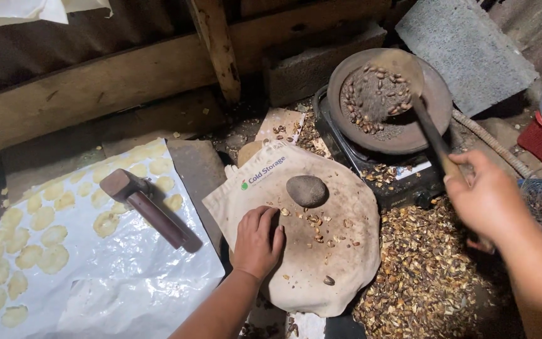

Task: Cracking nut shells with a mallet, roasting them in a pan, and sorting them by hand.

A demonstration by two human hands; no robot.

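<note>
- Left hand (257, 242): rests palm down on the cloth-covered round slab (340, 257), fingers curled together over the cloth; the grip holds nothing that can be seen.
- Right hand (488, 199): grip is wrapped around the handle end of a long-handled spatula (423, 119).
- Spatula: the handle runs up and left from the right hand; the flat blade lies over the far part of the round pan (437, 100).
- Round pan: shallow and dark, seated on a small black burner (371, 169); it contains dark sand and brown seeds (371, 100).
- Cloth-covered slab: a smooth grey stone (307, 190) sits on its upper part, just beyond the left fingertips. Loose seed fragments lie on the cloth between the stone and the left hand.
- Floor right of the slab: a thick pile of cracked shells (428, 263) spreads from the burner toward the near edge.
- Left area: a white plastic sheet (133, 289) carries rows of flat pale yellow discs (42, 218). A wooden mallet (148, 207) lies across the sheet, well apart from both hands.
- Background: a grey concrete block (465, 50) leans behind the pan.
</note>
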